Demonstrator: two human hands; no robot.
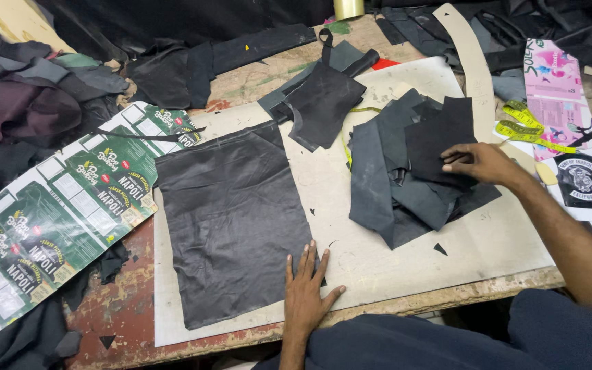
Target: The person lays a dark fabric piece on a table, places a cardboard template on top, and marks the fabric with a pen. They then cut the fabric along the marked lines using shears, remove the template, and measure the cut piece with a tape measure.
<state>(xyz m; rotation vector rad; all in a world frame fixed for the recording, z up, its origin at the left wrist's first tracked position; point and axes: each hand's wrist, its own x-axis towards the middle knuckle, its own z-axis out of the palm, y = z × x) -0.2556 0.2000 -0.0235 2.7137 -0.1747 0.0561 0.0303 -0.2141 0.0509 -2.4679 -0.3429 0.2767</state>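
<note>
Flat on the desk (pixel 131 322) lies a large black sheet (pixel 234 216) atop a pale cutting board (pixel 392 260). Left hand (pixel 305 291) rests at its lower right corner, fingers (pixel 307 257) spread open and pressing down, gripping nothing. Right hand (pixel 481 163) reaches onto a pile of dark scraps (pixel 412 171) just beside, fingers loosely curled on the top piece. Green printed cardboard (pixel 56 212) lies to the left.

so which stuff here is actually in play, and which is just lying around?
In play:
left hand flat on the large black sheet
right hand on the pile of black cut pieces
white cutting board under both

Lying about:
green printed cardboard
yellow tape measure
pink printed card
black round patch
dark fabric heap
</note>
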